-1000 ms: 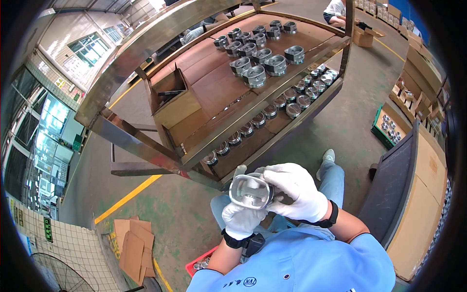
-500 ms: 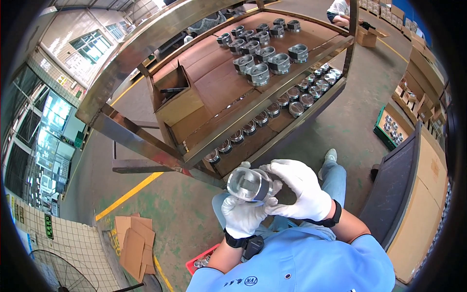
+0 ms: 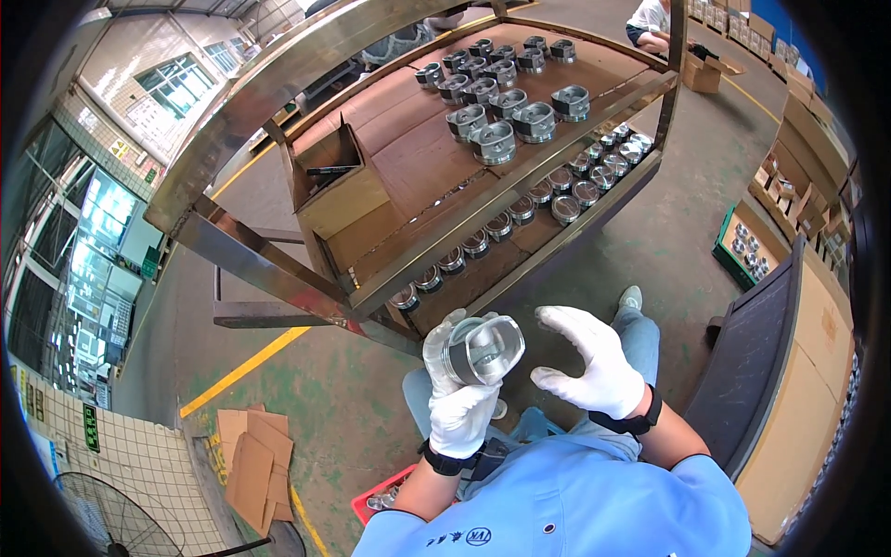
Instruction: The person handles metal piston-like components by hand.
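Note:
In my gloved left hand point(image 3: 458, 408) is a shiny metal piston point(image 3: 484, 351), tilted so its hollow side faces up and to the right. The fingers wrap around its left side and underneath. My right hand point(image 3: 594, 367), also in a white glove, is just right of the piston and apart from it, thumb and fingers spread with nothing between them. Beyond the hands stands a metal rack point(image 3: 408, 283). Several pistons point(image 3: 492, 142) rest on its brown-lined upper shelf, and more pistons point(image 3: 566, 208) stand in rows on the lower shelf.
An open cardboard box point(image 3: 343, 200) sits on the rack's left end. A red crate point(image 3: 364, 506) with metal parts is by my left forearm. Flattened cardboard point(image 3: 255, 469) lies on the floor at left. At right are a dark cart point(image 3: 756, 353) and a green crate point(image 3: 731, 255). Another person point(image 3: 648, 23) crouches far off.
My right hand has let go of the piston and opened away to the right. The piston has turned in my left hand, its hollow side now facing right.

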`<state>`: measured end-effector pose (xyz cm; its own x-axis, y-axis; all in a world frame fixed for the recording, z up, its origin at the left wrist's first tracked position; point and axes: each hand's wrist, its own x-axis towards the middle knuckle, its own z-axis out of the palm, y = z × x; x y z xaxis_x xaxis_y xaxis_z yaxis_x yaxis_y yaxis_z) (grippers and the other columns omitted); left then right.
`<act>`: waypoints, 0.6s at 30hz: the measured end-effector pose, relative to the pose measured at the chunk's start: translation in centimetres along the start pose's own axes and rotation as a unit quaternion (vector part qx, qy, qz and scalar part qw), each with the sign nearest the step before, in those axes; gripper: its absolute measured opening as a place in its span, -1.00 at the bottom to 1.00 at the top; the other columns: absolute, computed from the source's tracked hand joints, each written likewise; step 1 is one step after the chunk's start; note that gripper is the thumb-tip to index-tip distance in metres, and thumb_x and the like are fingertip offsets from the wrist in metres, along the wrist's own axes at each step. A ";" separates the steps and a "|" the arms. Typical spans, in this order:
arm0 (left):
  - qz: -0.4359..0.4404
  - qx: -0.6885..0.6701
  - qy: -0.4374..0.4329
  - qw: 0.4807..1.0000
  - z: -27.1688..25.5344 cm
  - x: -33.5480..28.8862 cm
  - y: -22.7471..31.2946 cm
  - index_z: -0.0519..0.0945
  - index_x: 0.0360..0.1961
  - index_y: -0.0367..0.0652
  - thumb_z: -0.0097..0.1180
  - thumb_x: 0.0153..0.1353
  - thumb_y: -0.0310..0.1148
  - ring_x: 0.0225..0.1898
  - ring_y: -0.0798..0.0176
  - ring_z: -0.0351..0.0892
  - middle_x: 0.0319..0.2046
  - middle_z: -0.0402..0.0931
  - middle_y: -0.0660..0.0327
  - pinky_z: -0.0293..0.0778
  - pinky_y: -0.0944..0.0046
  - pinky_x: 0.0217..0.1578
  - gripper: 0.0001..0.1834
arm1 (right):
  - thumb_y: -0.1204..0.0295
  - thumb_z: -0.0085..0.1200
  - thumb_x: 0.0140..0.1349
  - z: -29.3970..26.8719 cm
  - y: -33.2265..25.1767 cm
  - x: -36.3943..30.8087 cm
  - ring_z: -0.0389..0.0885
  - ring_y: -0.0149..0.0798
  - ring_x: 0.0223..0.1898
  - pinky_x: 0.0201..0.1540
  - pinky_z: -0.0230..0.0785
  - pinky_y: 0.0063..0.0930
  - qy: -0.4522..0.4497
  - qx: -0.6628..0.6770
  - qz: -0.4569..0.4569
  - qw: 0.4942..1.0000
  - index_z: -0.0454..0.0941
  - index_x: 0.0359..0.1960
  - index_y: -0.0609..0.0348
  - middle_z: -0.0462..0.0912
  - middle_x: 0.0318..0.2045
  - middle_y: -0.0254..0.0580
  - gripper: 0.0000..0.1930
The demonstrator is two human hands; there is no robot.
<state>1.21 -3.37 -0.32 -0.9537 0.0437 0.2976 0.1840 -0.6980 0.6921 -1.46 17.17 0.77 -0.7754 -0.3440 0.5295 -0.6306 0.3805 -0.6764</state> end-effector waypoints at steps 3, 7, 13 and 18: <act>-0.003 0.008 0.001 1.000 -0.1 0.1 -0.3 0.22 0.39 0.35 0.11 0.00 -0.66 0.41 -0.07 0.11 0.40 0.14 0.27 0.11 -0.24 0.34 -0.08 | 0.37 0.41 -0.02 0.1 -0.3 -0.1 0.62 -0.09 -0.04 0.03 0.49 -0.32 0.033 0.070 0.023 0.997 0.46 0.14 0.23 0.56 0.00 0.03 -0.36; -0.022 -0.097 -0.016 0.995 -0.1 0.5 -1.0 0.24 0.38 0.35 0.14 -0.04 -0.66 0.39 -0.16 0.13 0.40 0.15 0.26 0.12 -0.26 0.33 -0.06 | 0.52 0.38 -0.03 0.1 -0.3 -0.1 0.64 -0.20 -0.16 -0.09 0.53 -0.39 0.091 0.131 0.009 0.987 0.52 0.02 0.17 0.58 -0.06 -0.02 -0.50; -0.008 -0.059 0.011 0.998 0.5 1.0 -1.9 0.26 0.36 0.30 0.16 -0.09 -0.65 0.37 -0.18 0.19 0.38 0.17 0.18 0.22 -0.20 0.30 -0.06 | 0.52 0.37 -0.05 -0.5 -0.9 1.0 0.65 -0.11 -0.26 -0.20 0.51 -0.34 0.080 0.096 -0.067 0.990 0.58 -0.19 0.13 0.65 -0.22 -0.08 -0.66; -0.075 -0.041 -0.005 0.996 1.8 1.4 -2.5 0.15 0.40 0.10 0.16 -0.03 -0.64 0.35 -0.04 0.24 0.33 0.20 0.05 0.29 -0.07 0.29 -0.08 | 0.24 0.31 0.10 0.1 -1.4 1.0 0.66 0.02 -0.18 -0.13 0.53 -0.27 -0.049 0.104 0.086 0.990 0.58 -0.06 0.17 0.64 -0.19 -0.04 -0.59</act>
<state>-0.13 -0.26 -0.39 -0.9664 0.1598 0.2013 0.0179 -0.7394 0.6730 -1.34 16.20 2.12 -0.8573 -0.3755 0.3523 -0.4619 0.2586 -0.8484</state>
